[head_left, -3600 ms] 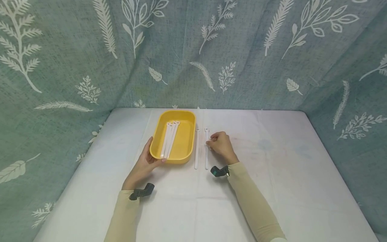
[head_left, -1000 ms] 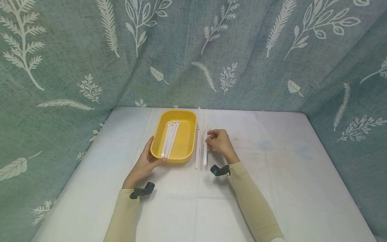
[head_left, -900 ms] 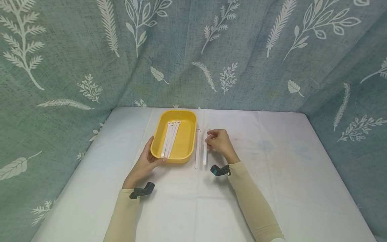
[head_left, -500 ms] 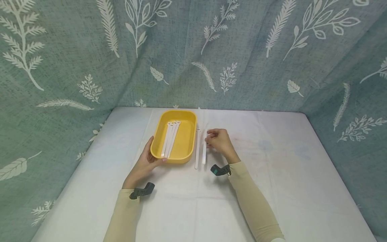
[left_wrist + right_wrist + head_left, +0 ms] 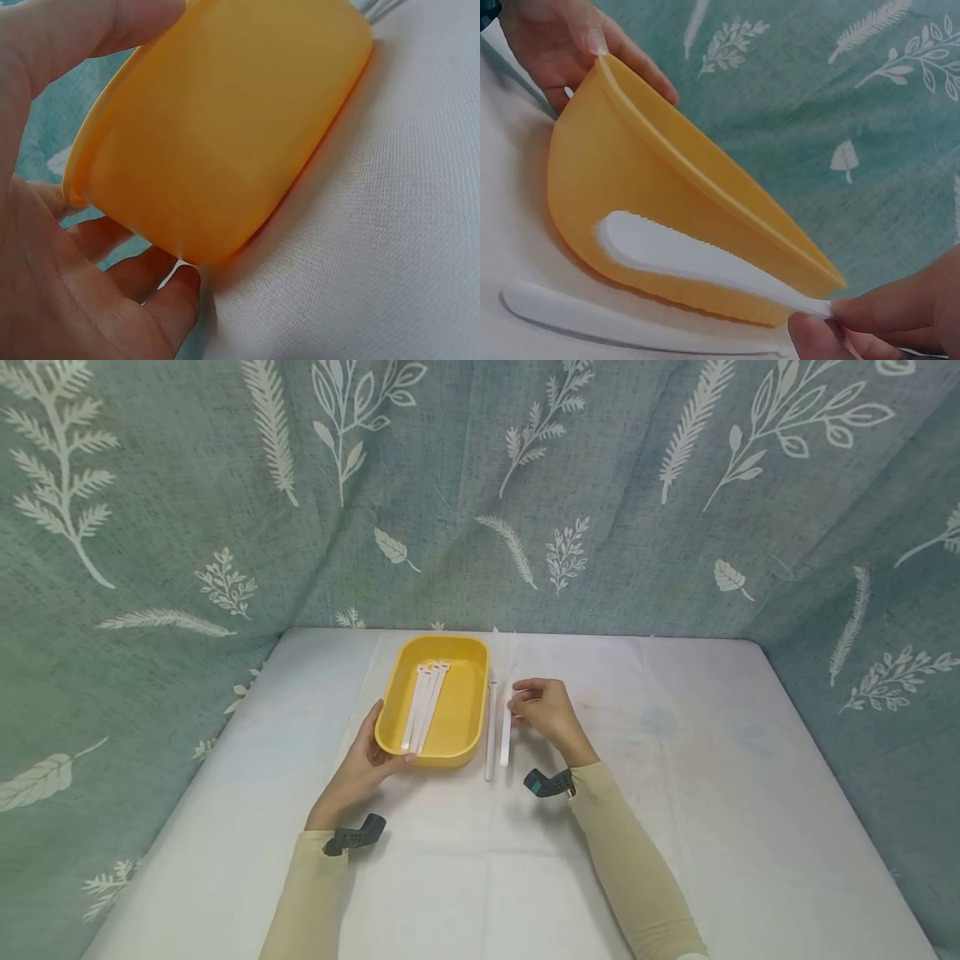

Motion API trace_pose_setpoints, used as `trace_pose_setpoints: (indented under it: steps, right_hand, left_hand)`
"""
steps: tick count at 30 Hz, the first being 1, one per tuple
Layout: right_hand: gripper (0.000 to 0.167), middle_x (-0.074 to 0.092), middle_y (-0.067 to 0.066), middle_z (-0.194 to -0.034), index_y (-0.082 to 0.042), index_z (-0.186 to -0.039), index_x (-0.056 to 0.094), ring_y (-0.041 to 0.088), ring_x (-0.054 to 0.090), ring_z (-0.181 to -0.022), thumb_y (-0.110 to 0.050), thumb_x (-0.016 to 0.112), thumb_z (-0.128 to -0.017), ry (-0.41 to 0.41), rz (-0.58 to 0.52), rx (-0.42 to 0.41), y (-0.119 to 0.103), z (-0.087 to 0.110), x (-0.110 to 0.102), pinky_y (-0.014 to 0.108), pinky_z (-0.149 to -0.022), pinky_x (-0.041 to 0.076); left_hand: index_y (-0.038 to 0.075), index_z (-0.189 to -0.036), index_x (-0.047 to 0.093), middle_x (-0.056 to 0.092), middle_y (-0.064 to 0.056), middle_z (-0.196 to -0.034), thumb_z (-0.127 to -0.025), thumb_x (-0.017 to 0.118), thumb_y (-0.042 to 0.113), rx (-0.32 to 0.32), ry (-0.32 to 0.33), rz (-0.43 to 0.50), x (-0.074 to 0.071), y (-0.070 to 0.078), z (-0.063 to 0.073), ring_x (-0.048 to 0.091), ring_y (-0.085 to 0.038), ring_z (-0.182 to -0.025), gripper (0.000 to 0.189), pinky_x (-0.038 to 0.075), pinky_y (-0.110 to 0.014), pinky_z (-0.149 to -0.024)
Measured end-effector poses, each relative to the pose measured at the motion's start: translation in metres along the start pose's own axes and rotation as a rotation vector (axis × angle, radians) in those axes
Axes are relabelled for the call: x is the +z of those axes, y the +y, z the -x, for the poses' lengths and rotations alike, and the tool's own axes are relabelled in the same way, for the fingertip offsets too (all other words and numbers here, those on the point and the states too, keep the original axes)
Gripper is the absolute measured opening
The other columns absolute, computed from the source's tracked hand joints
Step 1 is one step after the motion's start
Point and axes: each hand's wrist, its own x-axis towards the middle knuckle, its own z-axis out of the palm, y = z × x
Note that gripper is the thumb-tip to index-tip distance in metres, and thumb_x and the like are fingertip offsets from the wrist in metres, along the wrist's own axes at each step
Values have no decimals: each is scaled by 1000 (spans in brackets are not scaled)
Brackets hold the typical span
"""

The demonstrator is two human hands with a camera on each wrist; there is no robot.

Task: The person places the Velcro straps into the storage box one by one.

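My left hand (image 5: 363, 764) grips the near left corner of a yellow plastic tray (image 5: 459, 718), thumb at the rim and fingers along its outer side. Several white plastic knives (image 5: 422, 710) lie side by side inside it. My right hand (image 5: 547, 714) pinches another white plastic knife (image 5: 505, 743) between thumb and fingers. In the right wrist view the serrated blade of this held knife (image 5: 682, 251) is raised, overlapping the tray's outer wall. One more plastic knife (image 5: 491, 735) lies on the cloth between the tray and the right hand.
A white cloth covers the table (image 5: 675, 827). Behind it and at both sides hangs a green curtain (image 5: 450, 568) with a white leaf print. A dark wrist camera (image 5: 356, 835) sits on the left wrist, another wrist camera (image 5: 547, 782) on the right.
The right hand has taken hold of the right-hand knife, which lay flat on the cloth, raised it and shifted it slightly left. The left hand keeps its grip on the tray.
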Motion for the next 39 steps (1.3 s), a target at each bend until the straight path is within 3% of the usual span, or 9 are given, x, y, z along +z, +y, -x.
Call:
trace_pose_setpoints:
  steps: [10, 19, 39]
  right_hand:
    - [42, 66, 13, -103, 4, -133, 64, 17, 69, -83, -1, 70, -92, -13, -26, -48, -8, 1, 2, 44, -88, 68]
    - [40, 67, 14, -107, 1, -134, 64, 20, 72, -90, 0, 68, -93, -45, -112, -60, -19, -4, 5, 29, -78, 69]
    - [40, 64, 12, -102, 3, -133, 63, 18, 70, -85, 4, 68, -93, -74, -200, -83, -44, -14, 22, 31, -79, 69]
  left_hand:
    - [24, -167, -8, 9, -3, -176, -91, 82, 26, -13, 5, 9, 0, 0, 1, 20, -31, -162, 118, 25, -48, -132]
    - [22, -167, -8, 9, -6, -176, -91, 81, 24, 1, 3, 11, 0, -1, 0, 20, -35, -161, 117, 25, -52, -132]
    - [25, -167, -7, 10, -5, -176, -90, 82, 27, -2, 4, 13, -1, 1, 2, 21, -34, -161, 118, 24, -52, -132]
